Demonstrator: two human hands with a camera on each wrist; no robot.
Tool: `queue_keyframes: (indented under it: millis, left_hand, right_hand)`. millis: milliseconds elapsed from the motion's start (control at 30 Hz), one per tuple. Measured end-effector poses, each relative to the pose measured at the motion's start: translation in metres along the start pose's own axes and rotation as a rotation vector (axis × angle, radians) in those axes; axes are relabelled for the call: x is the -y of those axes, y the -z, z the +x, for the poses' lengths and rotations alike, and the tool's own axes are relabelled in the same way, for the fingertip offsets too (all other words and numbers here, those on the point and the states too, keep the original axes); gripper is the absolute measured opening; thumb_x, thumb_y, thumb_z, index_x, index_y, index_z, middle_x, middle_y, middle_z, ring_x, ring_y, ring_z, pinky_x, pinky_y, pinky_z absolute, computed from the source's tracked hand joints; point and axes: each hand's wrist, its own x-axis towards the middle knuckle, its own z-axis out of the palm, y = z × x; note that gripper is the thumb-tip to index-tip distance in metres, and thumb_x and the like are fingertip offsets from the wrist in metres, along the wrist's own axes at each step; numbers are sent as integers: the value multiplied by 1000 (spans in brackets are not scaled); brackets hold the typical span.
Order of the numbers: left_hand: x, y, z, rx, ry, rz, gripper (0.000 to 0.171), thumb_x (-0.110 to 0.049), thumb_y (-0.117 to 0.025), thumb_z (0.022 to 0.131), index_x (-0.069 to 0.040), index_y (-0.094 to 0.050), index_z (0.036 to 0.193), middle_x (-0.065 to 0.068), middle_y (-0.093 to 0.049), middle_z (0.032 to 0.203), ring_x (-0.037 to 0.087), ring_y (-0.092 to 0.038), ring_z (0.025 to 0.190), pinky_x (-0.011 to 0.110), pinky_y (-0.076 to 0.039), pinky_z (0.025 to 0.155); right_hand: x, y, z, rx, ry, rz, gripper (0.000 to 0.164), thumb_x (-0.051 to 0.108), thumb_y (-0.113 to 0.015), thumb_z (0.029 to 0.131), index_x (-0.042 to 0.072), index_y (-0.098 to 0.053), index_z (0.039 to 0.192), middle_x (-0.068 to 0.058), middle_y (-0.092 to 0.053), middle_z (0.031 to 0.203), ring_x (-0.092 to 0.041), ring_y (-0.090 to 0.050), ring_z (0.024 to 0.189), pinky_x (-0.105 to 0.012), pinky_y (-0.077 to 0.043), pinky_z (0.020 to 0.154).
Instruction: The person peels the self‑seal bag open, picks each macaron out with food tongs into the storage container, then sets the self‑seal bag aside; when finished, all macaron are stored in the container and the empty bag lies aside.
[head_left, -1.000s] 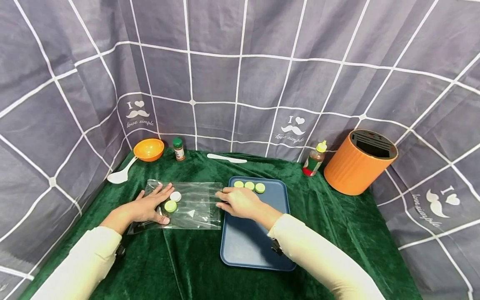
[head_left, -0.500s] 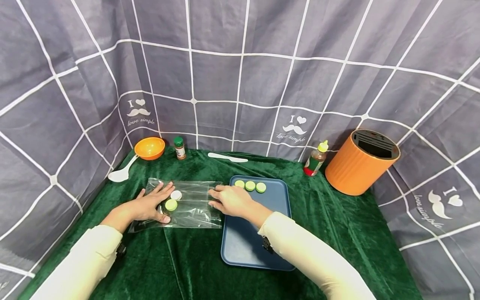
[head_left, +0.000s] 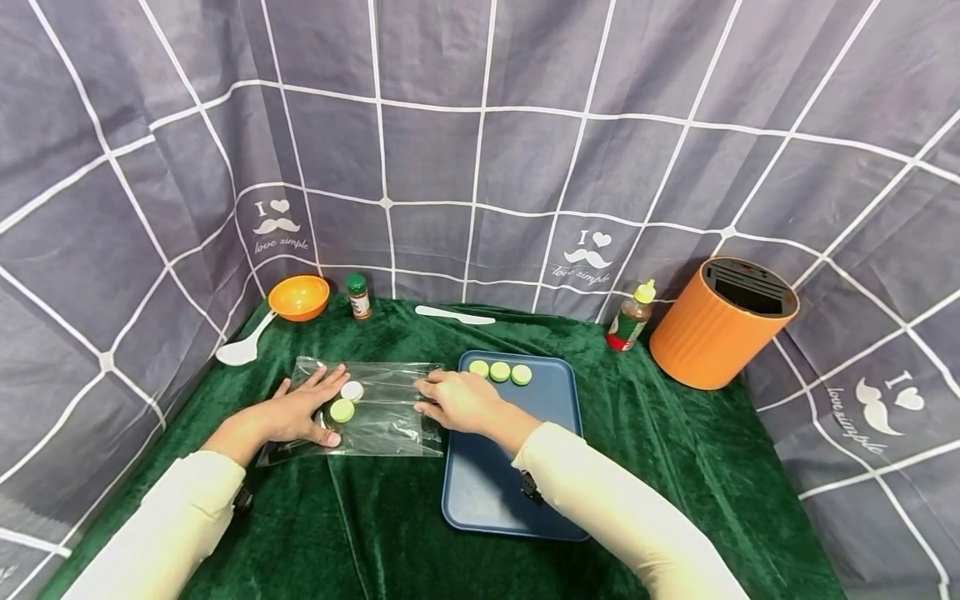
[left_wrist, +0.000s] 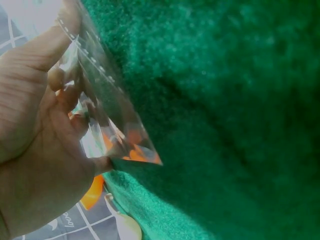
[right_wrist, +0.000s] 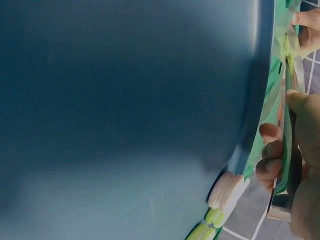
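A clear plastic bag [head_left: 390, 429] lies flat on the green cloth, with a white macaron [head_left: 352, 390] and a green macaron [head_left: 342, 410] seen through it. My left hand [head_left: 294, 412] rests spread on the bag's left end, fingers straight, beside the macarons. At the bag's right end, my right hand [head_left: 467, 403] reaches over the tray's left edge. In the right wrist view its fingers [right_wrist: 270, 150] curl, with the bag's film between them and the thumb; the fingertips' contact is partly hidden. Several green macarons [head_left: 499, 372] line the far side of the blue tray [head_left: 487, 504].
Along the back are an orange ladle [head_left: 298, 298] with a white handle, a green-capped spice jar [head_left: 359, 298], a white knife [head_left: 454, 315], a yellow-topped squeeze bottle [head_left: 631, 317] and an orange knife block [head_left: 716, 325]. A grey grid-patterned curtain [head_left: 435, 158] surrounds the table.
My right hand has shifted a little to the left, further over the bag's right end, then nearly stopped. The left hand and both bagged macarons have stayed in place.
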Motion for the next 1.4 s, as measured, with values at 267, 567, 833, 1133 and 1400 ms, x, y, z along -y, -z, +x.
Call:
queue_keyframes:
  millis: [267,567,833,1133,1400]
  left_hand:
    - [-2,2,-2,0,-3,4,126,-52,-89,88,-10,-14,179,16,4,188,52,13,171,86,20,121]
    - [-4,2,-4,5,-5,8,125,-51,-89,88,-8,-15,179,18,3,187,53,13,170,86,19,121]
    - [-4,2,-3,0,-16,10,123,-49,-90,88,-7,-17,178,20,0,187,55,9,170,88,15,121]
    - [-3,3,-2,-2,-23,10,123,-50,-89,88,-7,-17,178,20,0,187,55,11,170,88,16,120]
    - [3,-1,0,-13,-29,1,125,-56,-89,87,-9,-18,179,19,1,187,54,12,170,87,16,121]
  right_hand:
    - [1,-1,1,-41,28,-16,35,41,-61,115,21,-76,139,2,-77,119,-14,-77,80,-29,-59,61]
    - [-7,2,-10,-85,51,7,29,37,-63,114,18,-79,129,2,-76,105,-12,-74,76,-27,-58,60]
    - [-23,6,-28,-132,61,-3,26,37,-62,115,17,-78,119,4,-70,93,-12,-69,72,-27,-54,59]
    - [-44,8,-57,-203,34,-6,20,34,-69,111,17,-80,117,3,-70,97,-17,-70,75,-33,-59,64]
    - [-58,11,-87,-227,2,11,23,31,-75,108,16,-82,124,5,-70,94,-12,-66,66,-28,-54,56]
